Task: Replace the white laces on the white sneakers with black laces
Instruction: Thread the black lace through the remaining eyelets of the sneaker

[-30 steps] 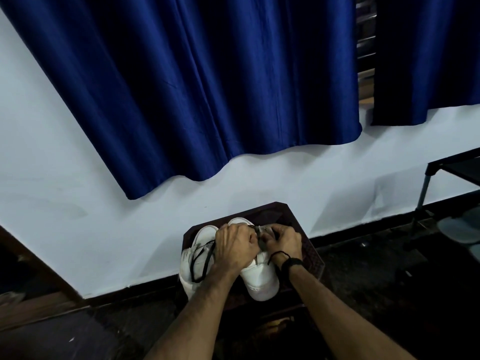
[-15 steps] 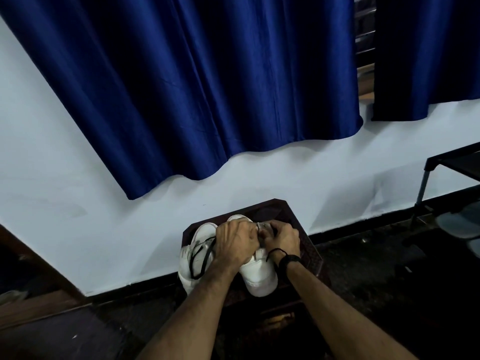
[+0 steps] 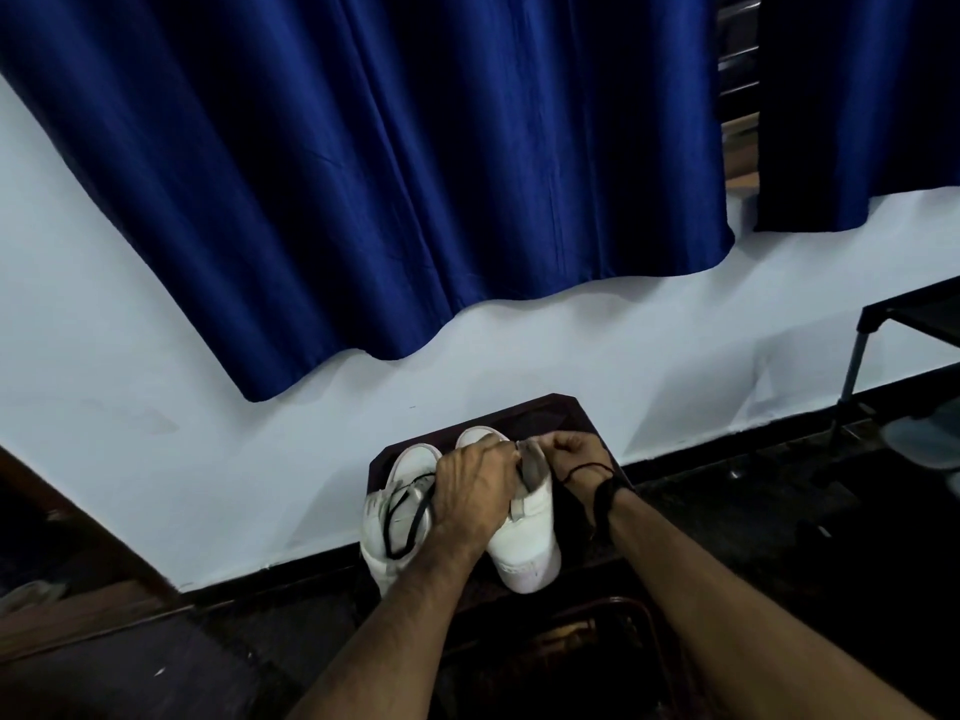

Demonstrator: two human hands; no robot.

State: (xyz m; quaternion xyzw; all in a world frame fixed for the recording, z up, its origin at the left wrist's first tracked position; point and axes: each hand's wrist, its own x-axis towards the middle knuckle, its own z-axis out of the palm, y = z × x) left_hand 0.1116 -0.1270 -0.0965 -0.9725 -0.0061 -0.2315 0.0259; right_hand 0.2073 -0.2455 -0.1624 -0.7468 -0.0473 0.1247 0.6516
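Observation:
Two white sneakers stand side by side on a dark stool (image 3: 571,413) against the wall. A loose black lace (image 3: 402,522) lies over the left sneaker (image 3: 387,511). My left hand (image 3: 475,491) rests over the right sneaker (image 3: 527,553), fingers pinched at the shoe's tongue. My right hand (image 3: 574,452) is fisted beside it, pinching a black lace (image 3: 584,469) at the tongue's top. The right shoe's eyelets are hidden under my hands.
A white wall with a dark skirting runs behind the stool, and a blue curtain (image 3: 415,174) hangs above. A black metal rack (image 3: 883,335) stands at the right. The floor is dark, with a wooden edge at the lower left.
Both hands have shifted slightly up and back on the right sneaker while working at its tongue. The sneakers and the loose lace have stayed put.

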